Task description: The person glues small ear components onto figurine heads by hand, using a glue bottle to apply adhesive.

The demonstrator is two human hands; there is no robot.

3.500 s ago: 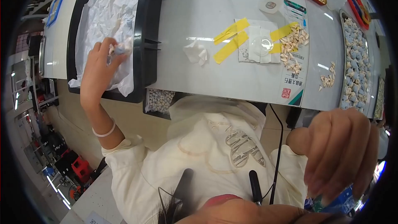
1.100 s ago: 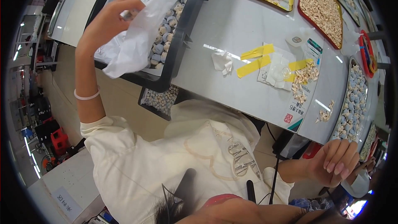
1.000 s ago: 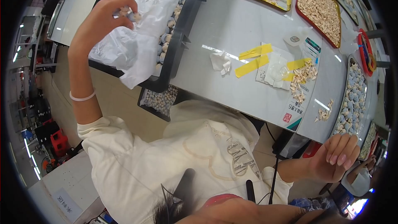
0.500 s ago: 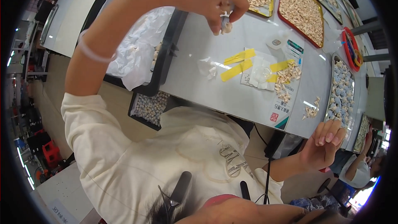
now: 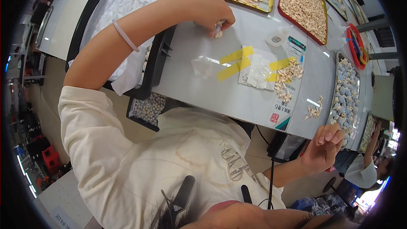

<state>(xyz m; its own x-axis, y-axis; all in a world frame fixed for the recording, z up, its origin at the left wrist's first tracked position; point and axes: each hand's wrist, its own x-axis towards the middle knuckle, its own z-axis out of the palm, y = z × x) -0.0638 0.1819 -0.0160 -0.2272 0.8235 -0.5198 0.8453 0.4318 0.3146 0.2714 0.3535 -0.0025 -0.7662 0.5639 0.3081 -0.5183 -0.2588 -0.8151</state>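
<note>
My left hand [image 5: 214,15] is closed around a small grey-blue and cream shell-like piece [image 5: 218,29], held above the white tabletop. My fingers cover much of it. At the right, beyond the table's near edge, my right hand [image 5: 324,146] is raised with its fingers curled in; whatever they hold, if anything, is hidden. Between the hands lies a white paper square [image 5: 256,71] with yellow tape strips [image 5: 233,64] and a small clear round piece [image 5: 265,73]. Beside it are loose cream slivers [image 5: 288,76], and a smaller heap of slivers [image 5: 313,109] lies nearer the right hand.
Far back, a yellow-rimmed tray [image 5: 243,4] and a red-rimmed tray [image 5: 288,21] hold cream slivers. Blue and white pieces fill a long tray [image 5: 345,97] at the right. A black crate [image 5: 157,65] with white sheeting stands left. Another person [image 5: 362,171] is at the far right.
My left hand has come down and nearer, still closed on the shell-like piece. The right hand keeps its curled pose. The whole view has shifted slightly.
</note>
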